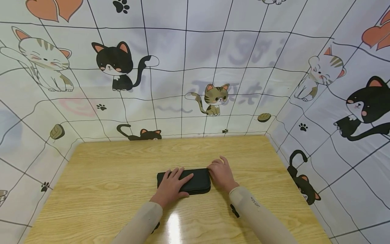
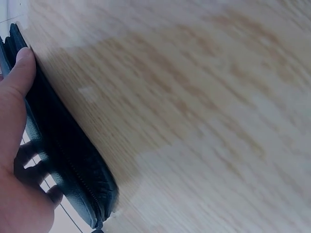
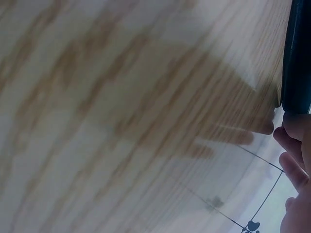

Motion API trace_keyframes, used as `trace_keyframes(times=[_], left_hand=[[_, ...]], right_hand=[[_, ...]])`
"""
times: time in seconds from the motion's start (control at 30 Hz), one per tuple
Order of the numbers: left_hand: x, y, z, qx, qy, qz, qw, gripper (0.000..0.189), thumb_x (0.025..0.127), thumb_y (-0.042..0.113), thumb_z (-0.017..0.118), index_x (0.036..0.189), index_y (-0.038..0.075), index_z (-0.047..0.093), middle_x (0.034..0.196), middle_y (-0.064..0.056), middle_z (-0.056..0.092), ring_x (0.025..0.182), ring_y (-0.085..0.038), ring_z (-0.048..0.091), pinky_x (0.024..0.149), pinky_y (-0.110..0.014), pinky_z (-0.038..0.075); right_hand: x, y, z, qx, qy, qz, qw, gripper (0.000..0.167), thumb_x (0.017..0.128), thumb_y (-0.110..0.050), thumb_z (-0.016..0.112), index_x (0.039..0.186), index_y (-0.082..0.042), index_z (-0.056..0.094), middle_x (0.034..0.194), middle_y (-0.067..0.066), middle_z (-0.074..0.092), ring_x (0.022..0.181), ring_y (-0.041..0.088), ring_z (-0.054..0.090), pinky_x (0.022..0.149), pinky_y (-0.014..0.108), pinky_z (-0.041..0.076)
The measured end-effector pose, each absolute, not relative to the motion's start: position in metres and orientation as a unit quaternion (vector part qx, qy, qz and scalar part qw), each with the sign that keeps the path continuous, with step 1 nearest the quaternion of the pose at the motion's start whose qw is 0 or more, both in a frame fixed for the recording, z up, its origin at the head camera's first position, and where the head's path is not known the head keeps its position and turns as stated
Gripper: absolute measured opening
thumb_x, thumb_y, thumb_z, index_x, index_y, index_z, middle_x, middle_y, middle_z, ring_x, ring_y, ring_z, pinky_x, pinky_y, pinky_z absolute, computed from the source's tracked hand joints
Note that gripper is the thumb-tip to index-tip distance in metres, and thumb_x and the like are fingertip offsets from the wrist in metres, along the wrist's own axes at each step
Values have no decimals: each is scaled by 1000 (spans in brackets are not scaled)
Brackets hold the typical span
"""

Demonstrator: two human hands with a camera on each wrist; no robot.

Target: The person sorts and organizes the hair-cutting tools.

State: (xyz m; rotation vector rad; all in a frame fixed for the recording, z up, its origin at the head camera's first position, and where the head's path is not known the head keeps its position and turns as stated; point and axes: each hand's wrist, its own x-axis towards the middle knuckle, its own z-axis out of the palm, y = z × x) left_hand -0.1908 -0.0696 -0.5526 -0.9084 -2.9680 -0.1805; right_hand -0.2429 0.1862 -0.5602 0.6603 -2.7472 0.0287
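Black zip case (image 1: 198, 185) between two hands.
Case flat on wooden table (image 1: 112, 183), beneath left hand (image 1: 171, 187): fingers spread across, thumb gripping near edge. Right hand (image 1: 222, 174) pinches far right corner; exact hold hidden.

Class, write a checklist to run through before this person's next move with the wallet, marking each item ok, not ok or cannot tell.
1. Wallet lying on the table: ok.
2. Left grip on the wallet: ok, thumb against its near edge.
3. Right grip at the wallet's far right corner: ok.
4. What the right grip pinches, if anything: cannot tell.
5. Zip closed all the way: cannot tell, only part shows.
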Motion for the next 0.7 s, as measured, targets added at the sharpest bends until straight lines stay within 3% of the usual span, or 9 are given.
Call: trace_keyframes(times=[0.37, 0.7], left_hand=[[-188, -70, -551, -292, -955, -56, 16, 75, 84, 61, 62, 150, 36, 37, 155, -12, 38, 142, -33, 38, 113, -57, 32], [-189, -71, -552, -295, -954, -42, 28, 74, 84, 64, 59, 149, 37, 38, 153, -9, 40, 140, -31, 41, 113, -55, 33]], right_hand=[[-243, 188, -559, 225, -964, 24, 138, 5, 87, -18, 74, 86, -21, 78, 86, -8, 76, 102, 16, 64, 113, 50, 33], [-242, 200, -558, 288, -938, 10, 195, 14, 86, -14, 71, 77, -22, 76, 80, -9, 75, 96, 15, 66, 110, 50, 37]])
